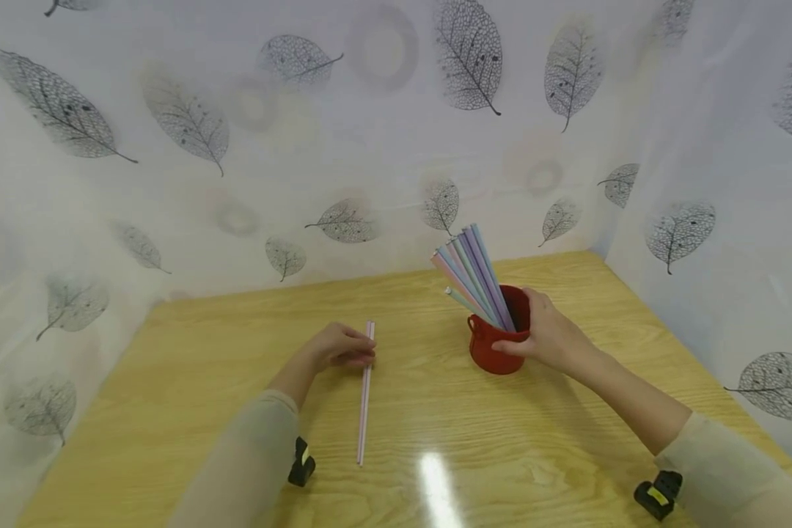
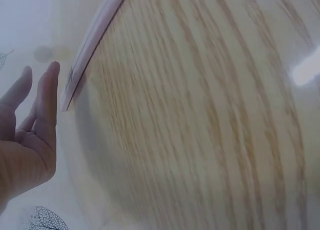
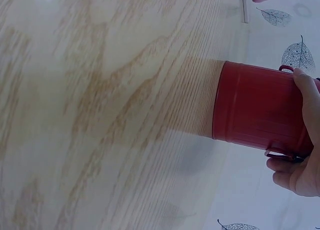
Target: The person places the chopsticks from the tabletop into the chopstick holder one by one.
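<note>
My right hand [image 1: 554,334] grips a small red bucket [image 1: 495,356] by its right side near the rim, thumb toward me. Small loop ears stick out from the bucket, also seen in the right wrist view [image 3: 260,107]. Inside lean several pastel straws [image 1: 475,275] in pink, blue, green and purple, tilted to the left. On the table to the left lie what look like two pale pink straws [image 1: 365,411] side by side. My left hand [image 1: 343,346] is beside their far part, fingertips at them. In the left wrist view its fingers [image 2: 46,99] are mostly straight and pinch nothing.
The wooden table [image 1: 501,447] carries a bright light reflection near its front. A white leaf-printed cloth [image 1: 383,147] hangs behind the table and along both sides. Black wrist cameras [image 1: 301,462] sit at the sleeves.
</note>
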The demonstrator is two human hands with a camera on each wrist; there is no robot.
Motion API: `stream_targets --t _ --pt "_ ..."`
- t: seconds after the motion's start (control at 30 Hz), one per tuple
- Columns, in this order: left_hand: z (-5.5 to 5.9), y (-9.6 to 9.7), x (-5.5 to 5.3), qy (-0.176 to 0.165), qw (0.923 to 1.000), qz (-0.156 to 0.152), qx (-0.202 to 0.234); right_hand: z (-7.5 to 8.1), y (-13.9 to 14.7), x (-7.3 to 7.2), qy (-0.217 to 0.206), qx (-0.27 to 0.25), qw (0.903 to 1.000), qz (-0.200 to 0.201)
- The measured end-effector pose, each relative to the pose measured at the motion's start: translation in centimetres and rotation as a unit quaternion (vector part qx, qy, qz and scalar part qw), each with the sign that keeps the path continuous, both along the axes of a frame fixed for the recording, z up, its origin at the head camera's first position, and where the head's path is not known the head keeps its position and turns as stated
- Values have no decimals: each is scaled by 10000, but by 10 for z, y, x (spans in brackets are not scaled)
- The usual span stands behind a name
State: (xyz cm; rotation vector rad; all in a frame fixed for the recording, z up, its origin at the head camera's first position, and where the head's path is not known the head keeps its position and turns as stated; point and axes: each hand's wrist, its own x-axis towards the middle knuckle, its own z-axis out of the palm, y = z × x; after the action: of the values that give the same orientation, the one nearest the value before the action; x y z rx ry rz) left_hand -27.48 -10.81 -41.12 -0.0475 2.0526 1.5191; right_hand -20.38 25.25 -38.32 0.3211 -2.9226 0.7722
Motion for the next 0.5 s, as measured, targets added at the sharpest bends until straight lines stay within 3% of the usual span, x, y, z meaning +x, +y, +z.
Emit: stream_targets --t 0.27,0.5 --pt "-5 -11 2 -128 9993 17 -353 -2 -1 -1 8 -14 10000 -24" --pt "-8 -6 4 320 9914 94 -1265 -2 0 -2 -32 -44 10000 -44"
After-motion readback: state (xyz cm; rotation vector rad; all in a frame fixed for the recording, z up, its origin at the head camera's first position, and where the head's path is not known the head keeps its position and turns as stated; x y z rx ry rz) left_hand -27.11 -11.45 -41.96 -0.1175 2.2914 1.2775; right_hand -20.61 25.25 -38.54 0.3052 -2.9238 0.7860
